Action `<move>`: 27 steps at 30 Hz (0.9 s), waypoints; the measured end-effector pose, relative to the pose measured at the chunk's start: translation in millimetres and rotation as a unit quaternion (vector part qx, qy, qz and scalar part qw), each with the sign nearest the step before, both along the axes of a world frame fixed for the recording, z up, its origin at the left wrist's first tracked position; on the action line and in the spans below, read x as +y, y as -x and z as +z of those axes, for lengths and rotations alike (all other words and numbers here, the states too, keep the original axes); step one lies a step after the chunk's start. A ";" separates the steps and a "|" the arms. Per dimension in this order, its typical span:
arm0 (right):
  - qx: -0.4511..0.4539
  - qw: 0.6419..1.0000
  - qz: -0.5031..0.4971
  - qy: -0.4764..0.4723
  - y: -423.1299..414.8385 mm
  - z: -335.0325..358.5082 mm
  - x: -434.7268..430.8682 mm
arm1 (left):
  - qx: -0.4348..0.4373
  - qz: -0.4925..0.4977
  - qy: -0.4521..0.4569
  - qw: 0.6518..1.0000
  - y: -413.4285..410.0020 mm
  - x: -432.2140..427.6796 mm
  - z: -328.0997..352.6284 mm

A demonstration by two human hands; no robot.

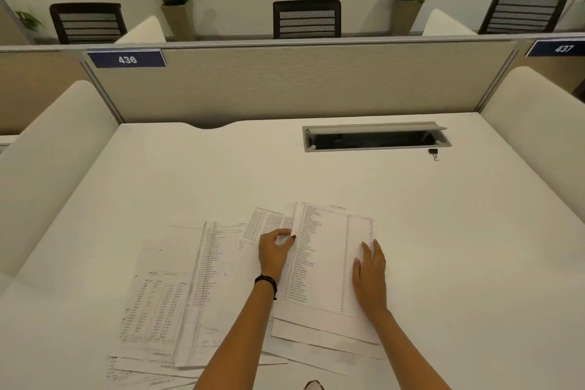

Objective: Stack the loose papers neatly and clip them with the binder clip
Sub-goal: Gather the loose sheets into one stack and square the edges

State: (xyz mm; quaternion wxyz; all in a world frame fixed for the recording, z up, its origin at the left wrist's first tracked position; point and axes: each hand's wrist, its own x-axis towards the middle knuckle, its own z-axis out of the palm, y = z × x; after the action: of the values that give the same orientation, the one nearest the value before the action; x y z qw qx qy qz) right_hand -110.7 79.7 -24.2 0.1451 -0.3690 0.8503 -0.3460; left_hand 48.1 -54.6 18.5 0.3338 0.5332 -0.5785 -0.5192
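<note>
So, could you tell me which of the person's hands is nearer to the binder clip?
The right hand is nearer: it lies flat on the top sheet, below the binder clip and slightly left of it. The left hand, at that sheet's left edge, is farther away.

The print on the papers (202,288) is too blurred to read; the bottom edge cuts off the lowest sheets, and the binder clip (433,153) is tiny

Reaching forward with both bare forearms from 6 o'clock. Curling the left hand (274,251), wristband at the wrist, thumb and fingers pinching toward 1 o'clock. Lying flat and palm-down with the right hand (370,272), fingers extended toward 12 o'clock.
</note>
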 end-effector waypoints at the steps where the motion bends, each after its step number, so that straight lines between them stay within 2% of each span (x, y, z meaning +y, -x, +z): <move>1: -0.006 1.000 0.011 -0.001 -1.8 -0.4 -1.8 | 0.005 -0.008 -0.023 1.000 -0.5 1.0 -0.8; 7: -0.044 0.998 0.044 0.028 -1.9 5.4 -5.9 | 0.056 -0.011 -0.027 0.998 2.8 9.6 2.8; 12: -0.137 0.986 -0.046 0.083 13.2 26.6 -10.3 | 0.092 -0.042 -0.014 0.995 10.2 8.9 15.1; 16: -0.273 0.955 -0.095 0.073 31.4 43.6 -15.5 | 0.099 -0.087 0.012 0.991 16.7 4.4 33.5; 22: -0.408 0.892 -0.138 0.137 46.2 65.4 -20.4 | 0.101 -0.118 0.057 0.986 24.5 -1.4 57.3; 27: -0.376 0.897 -0.124 0.198 52.9 97.4 -29.7 | 0.115 -0.093 0.089 0.985 28.9 -8.8 82.5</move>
State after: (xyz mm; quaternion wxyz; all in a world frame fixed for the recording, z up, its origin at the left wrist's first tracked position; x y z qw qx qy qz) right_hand -163.6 50.0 73.3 0.3340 -0.1243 0.6849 -0.6356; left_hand 19.3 -63.3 101.0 0.3940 0.3821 -0.6274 -0.5524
